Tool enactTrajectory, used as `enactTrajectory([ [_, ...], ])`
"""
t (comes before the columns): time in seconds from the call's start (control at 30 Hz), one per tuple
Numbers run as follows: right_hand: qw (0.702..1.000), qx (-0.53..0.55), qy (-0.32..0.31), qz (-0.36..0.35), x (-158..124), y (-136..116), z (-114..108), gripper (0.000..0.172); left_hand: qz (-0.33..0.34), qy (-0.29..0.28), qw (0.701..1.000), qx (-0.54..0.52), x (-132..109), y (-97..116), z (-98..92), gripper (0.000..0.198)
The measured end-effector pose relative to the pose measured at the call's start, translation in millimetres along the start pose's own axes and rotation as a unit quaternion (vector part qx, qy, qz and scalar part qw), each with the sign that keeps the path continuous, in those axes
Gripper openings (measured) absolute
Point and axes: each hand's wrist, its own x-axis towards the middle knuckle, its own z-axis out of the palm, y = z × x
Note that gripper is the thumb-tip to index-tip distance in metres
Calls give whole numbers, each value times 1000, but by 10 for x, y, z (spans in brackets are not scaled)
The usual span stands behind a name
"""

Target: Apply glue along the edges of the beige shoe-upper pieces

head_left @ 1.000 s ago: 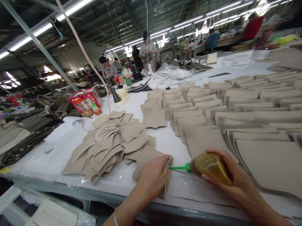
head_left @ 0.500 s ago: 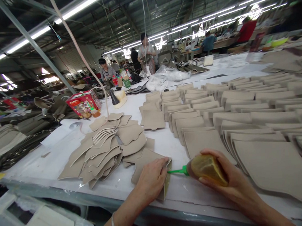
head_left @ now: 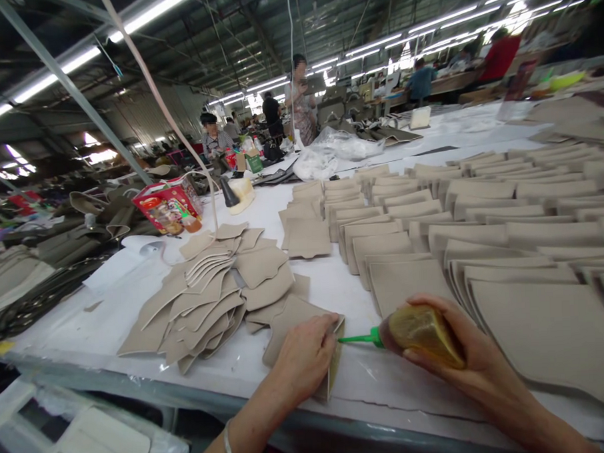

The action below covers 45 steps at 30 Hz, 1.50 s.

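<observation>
1) Right hand (head_left: 472,352) grasps a squeeze bottle (head_left: 421,335) of amber liquid, tilted with its green nozzle (head_left: 359,339) pointing left
2) Left hand (head_left: 308,356), a bracelet (head_left: 229,447) at its wrist, presses on a beige panel (head_left: 290,317) at the near edge of the white-covered table (head_left: 373,370); whether its fingers also pinch the panel, I cannot tell
3) Nozzle tip sits at the panel's yellowish right edge, apparently touching it, though the contact is too small to be sure
4) Loose heap of beige pieces (head_left: 205,304) lies left of the panel; overlapping rows of beige panels (head_left: 409,282) cover the right side
5) Far left on the table stands a red box (head_left: 185,191), and a black cone (head_left: 228,191) is to its right
</observation>
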Motion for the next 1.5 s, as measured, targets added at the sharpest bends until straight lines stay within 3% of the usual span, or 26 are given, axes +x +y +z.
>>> enactTrajectory([
  [0.13,1000,-11,26,0,47,-5,-6,46,1,1,1000,3,7,-2,2,44],
  [0.83,998,36,10,51,20,32,23,50,0,2,1000,-6,0,17,-23,44],
  [1.17,994,49,24,97,-76,-134,43,48,-3,0,1000,-13,2,10,-26,45],
  [1.37,997,13,44,68,4,-2,0,52,-9,0,1000,-4,-4,2,-46,46],
  [1.5,994,23,32,103,-56,-46,11,53,-10,2,1000,-10,-6,1,-44,46],
])
